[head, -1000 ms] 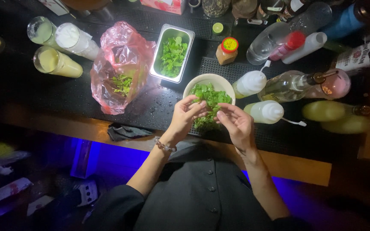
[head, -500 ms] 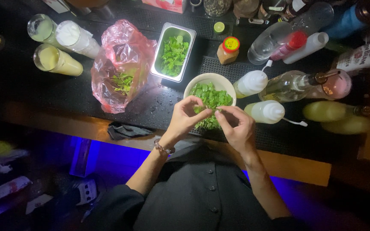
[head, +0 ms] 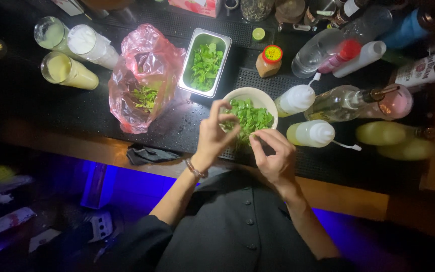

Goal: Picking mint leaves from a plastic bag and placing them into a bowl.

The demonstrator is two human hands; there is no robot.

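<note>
Head view. The left hand [head: 212, 133] and right hand [head: 273, 153] met over the near rim of the white bowl of green leaves [head: 250, 116] at the desk's near edge. Both hands' fingers pinched together, seemingly on leaves; the bowl lay just beyond them.

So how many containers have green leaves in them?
3: the pink bag at left, the steel tray in the middle, the white bowl under both hands.

Both forearms are stretched forward from dark sleeves and angled inward. The left hand [head: 215, 132] is raised, fingers curled and pinched together, a bracelet worn at its wrist. The right hand [head: 274, 153] is held lower, fingertips pinched.
</note>
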